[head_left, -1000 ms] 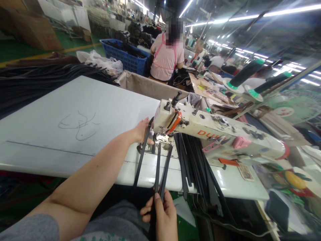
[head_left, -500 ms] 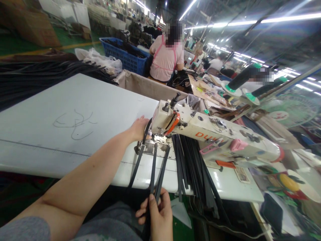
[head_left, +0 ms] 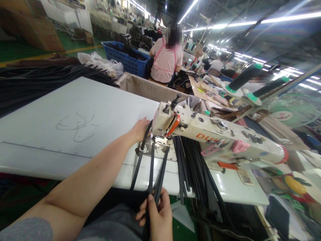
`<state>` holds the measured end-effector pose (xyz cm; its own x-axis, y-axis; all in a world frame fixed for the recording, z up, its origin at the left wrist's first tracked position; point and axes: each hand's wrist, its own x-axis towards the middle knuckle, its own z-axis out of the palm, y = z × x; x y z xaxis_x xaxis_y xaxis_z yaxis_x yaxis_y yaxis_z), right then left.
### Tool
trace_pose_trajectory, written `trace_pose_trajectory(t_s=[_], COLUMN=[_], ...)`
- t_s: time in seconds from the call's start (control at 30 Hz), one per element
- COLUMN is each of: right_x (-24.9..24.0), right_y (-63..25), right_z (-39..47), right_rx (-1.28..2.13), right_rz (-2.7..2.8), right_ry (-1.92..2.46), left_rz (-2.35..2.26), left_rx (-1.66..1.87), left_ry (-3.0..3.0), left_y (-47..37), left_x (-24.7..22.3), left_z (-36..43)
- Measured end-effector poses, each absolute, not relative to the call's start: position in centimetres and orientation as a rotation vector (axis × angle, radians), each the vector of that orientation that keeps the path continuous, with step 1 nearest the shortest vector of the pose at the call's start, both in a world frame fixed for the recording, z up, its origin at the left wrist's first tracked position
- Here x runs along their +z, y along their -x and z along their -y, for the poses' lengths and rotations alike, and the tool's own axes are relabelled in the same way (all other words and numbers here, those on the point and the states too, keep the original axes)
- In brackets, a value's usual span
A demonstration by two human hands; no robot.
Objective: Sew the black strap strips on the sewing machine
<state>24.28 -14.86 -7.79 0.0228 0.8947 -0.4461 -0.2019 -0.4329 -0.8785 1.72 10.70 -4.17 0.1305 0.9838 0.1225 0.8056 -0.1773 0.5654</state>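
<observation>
Left hand [head_left: 140,129] pressing a black strap [head_left: 152,167] at the sewing machine [head_left: 200,134] needle, right hand [head_left: 156,214] pinching its tails: fingers near needle risk a prick.

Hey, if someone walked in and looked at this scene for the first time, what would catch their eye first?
Probably the white industrial sewing machine with orange lettering at the centre, on the white worktable. The left hand sits by the needle while the right hand pinches thin black straps at the table's near edge. A pile of loose black strips lies under the machine arm, and a blue plastic crate stands behind.
</observation>
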Motion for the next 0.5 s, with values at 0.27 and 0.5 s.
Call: trace_pose_trajectory(t_s=[0.27, 0.5], right_x=[-4.2, -3.9], right_y=[-23.7, -22.9], right_z=[13.3, 12.4], right_rx=[1.659, 1.614], right_rz=[0.792, 0.731], right_ry=[1.437, 1.428], left_rz=[-1.787, -1.814], left_rx=[0.618, 0.606], left_ry=[-1.990, -1.984], left_y=[-3.1, -3.4], left_x=[-3.8, -2.4], left_z=[-11.5, -10.6])
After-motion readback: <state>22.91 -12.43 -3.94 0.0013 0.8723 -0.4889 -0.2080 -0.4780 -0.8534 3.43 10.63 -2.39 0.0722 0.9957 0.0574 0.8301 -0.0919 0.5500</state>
